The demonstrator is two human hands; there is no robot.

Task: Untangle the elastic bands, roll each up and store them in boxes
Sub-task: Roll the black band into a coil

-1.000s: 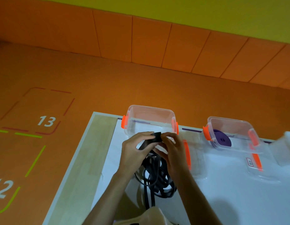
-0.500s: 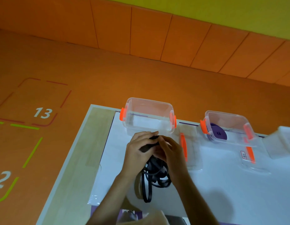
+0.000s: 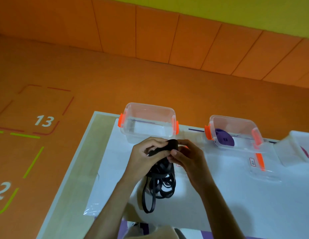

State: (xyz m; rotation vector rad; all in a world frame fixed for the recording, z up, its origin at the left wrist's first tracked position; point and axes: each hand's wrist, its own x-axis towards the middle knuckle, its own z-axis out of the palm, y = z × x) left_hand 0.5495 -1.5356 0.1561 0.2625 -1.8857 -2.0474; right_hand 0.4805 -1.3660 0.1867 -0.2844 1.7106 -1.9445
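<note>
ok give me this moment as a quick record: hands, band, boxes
left hand: grips the black band beside its rolled end
right hand: pinches the rolled end
black band: partly rolled; the rest lies in tangled loops on the table
left box: clear, open, nothing seen inside
middle box: open, holds a purple roll
right box: cut off by the frame edge
lid: lies in front of the middle box

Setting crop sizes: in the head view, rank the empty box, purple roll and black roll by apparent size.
1. empty box
2. purple roll
3. black roll, partly hidden, so the last two are unsure
</note>
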